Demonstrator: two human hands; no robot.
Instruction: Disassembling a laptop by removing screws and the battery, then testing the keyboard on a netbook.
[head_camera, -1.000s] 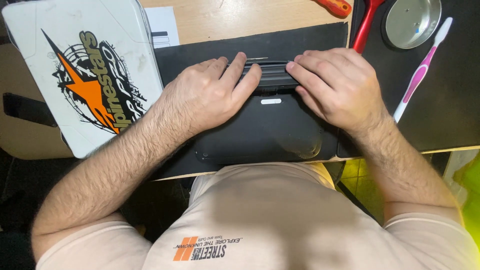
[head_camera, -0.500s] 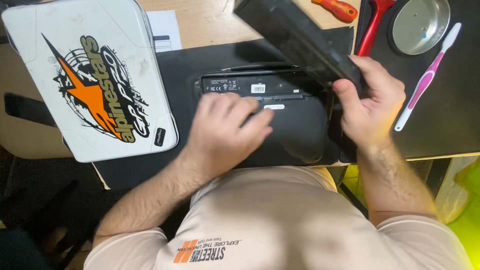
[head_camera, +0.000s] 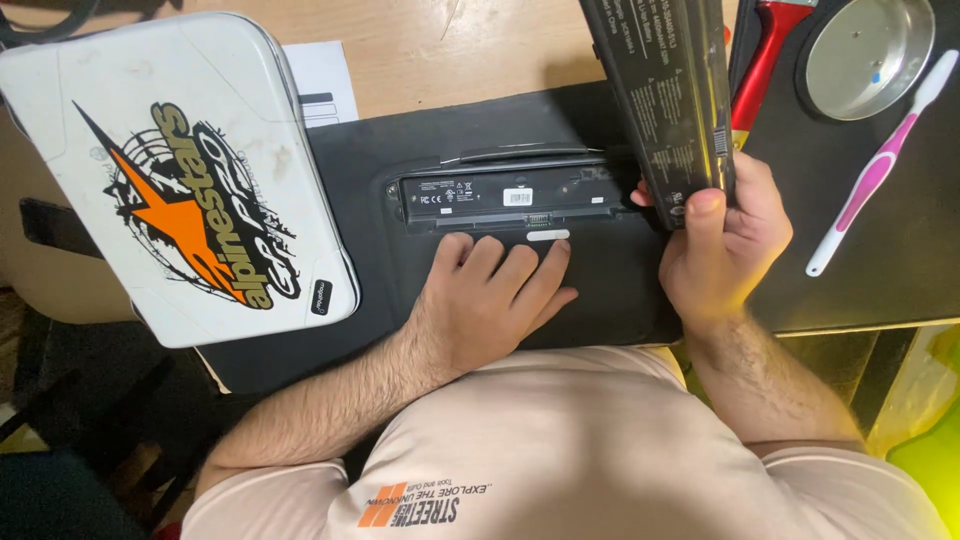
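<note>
Battery pack, the long black one, is up off the desk in the right hand, gripped at its near end with the thumb on top, tilted over the laptop's back edge. Left hand lies flat, fingers spread, holding nothing, on the upside-down black laptop just below the open battery bay. Around it: white case with an orange star graphic to the left, red-handled tool, round metal dish and pink-white toothbrush on the right.

case left of laptop, brush right
</note>
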